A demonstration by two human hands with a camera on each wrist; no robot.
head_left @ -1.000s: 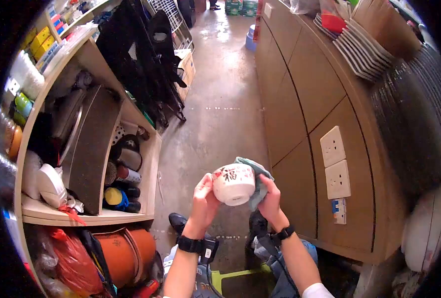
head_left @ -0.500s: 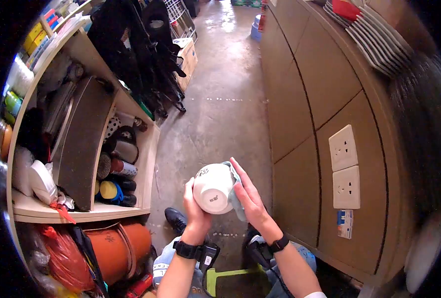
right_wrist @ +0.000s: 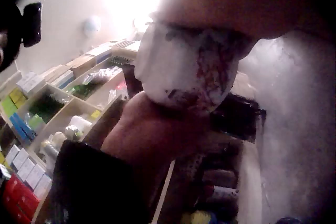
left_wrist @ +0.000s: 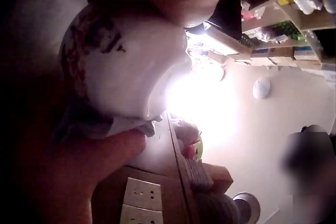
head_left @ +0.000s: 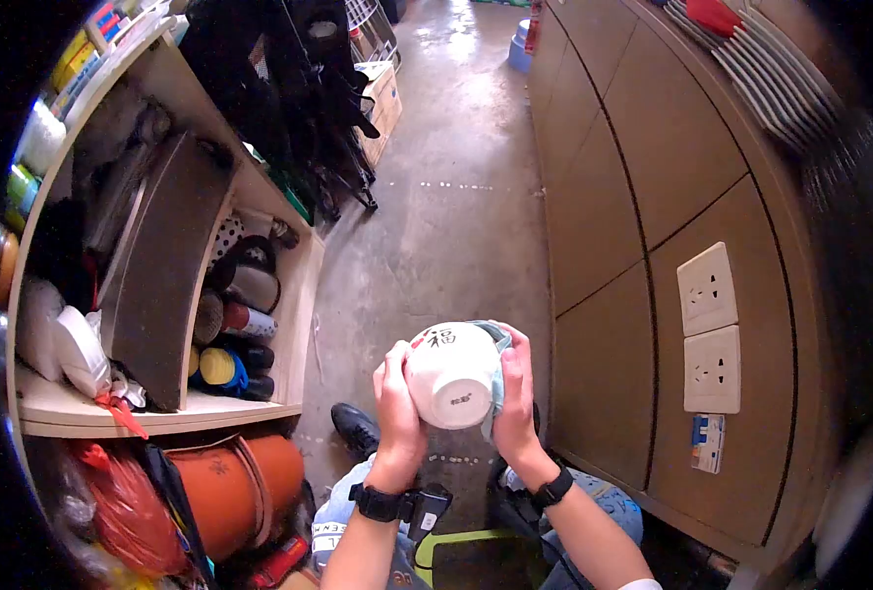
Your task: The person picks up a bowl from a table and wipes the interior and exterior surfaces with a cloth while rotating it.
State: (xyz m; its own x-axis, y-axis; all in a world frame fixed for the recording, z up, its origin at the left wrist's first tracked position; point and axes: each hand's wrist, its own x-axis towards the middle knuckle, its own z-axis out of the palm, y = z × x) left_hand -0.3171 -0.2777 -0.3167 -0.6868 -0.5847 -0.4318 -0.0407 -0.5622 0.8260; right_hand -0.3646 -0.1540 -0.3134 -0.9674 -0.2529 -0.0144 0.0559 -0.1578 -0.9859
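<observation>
A white bowl (head_left: 438, 362) with black characters and red decoration is held between both hands over the floor. It is tilted, its round foot with a small dark mark turned towards me. My left hand (head_left: 398, 418) grips the bowl's left side with bent fingers. On the opposite side, my right hand (head_left: 516, 405) holds a pale blue-green cloth (head_left: 498, 337) against the outer wall and rim. In the left wrist view, the cloth (left_wrist: 123, 126) lies bunched along the bowl (left_wrist: 131, 66). The inside of the bowl is hidden in the head view.
Open wooden shelves (head_left: 309, 305) with bottles and bags stand at left, above an orange-brown container (head_left: 222, 492) and a red plastic bag (head_left: 127, 516). A brown cabinet (head_left: 604, 383) with sockets (head_left: 709, 290) runs along the right. A green stool (head_left: 466, 538) is between the person's legs.
The bowl has tipped so that its foot faces me. The right hand's fingers, straight half a second ago, now bend around the cloth and bowl. The head view has shifted slightly.
</observation>
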